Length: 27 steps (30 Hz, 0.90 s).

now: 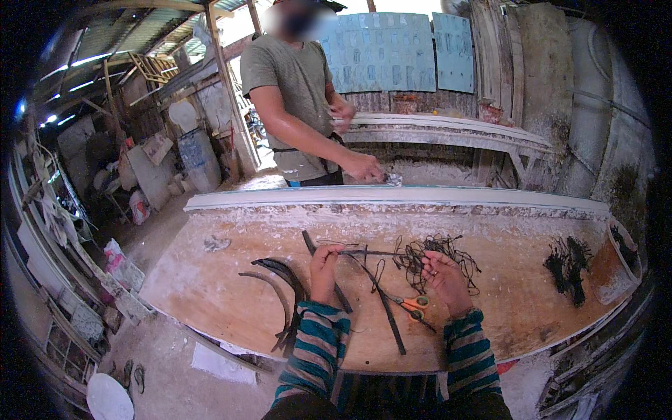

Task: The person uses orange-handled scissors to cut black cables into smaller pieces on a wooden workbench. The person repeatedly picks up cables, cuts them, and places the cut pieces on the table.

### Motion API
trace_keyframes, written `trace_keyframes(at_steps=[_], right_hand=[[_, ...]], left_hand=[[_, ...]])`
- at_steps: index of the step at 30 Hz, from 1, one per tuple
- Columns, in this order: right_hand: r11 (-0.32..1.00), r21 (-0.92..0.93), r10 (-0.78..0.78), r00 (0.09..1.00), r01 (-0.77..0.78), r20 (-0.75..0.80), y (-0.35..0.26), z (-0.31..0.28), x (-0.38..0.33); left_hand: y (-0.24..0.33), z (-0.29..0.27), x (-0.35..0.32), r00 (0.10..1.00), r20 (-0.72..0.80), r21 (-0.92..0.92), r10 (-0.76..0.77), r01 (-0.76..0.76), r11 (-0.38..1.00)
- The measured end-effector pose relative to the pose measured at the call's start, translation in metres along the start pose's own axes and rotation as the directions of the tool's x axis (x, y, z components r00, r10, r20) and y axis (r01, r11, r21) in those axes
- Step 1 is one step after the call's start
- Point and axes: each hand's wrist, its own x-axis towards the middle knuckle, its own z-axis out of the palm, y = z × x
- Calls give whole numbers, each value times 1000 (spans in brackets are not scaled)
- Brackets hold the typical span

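My left hand (324, 271) and my right hand (446, 281) are both closed in a pinch. Between them a thin black strip (374, 252), perhaps rubber, is stretched roughly level above the wooden tabletop (231, 308). Scissors with orange handles (413, 304) lie below it, close to my right hand. Behind my right fingers spreads a tangled heap of thin black cords (437, 255). Another black strip (392, 322) lies left of the scissors. Several curved black strips (283, 276) are to the left of my left forearm, beside a straighter one (339, 294).
Bundles of black cord (570, 266) lie at the right, next to an open dusty container (616, 266). A long white moulding (420, 198) runs along the table's far edge. Beyond it a person (290, 91) stands, one hand (364, 168) just above the moulding. Behind is a white-covered bench (448, 129).
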Motion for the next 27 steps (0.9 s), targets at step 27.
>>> trace_keyframes(at_steps=[27], right_hand=[[897,403,-239,966,181,98,1,-30,10]], left_hand=[[-27,11,-10,989,145,510,-26,-52,858]])
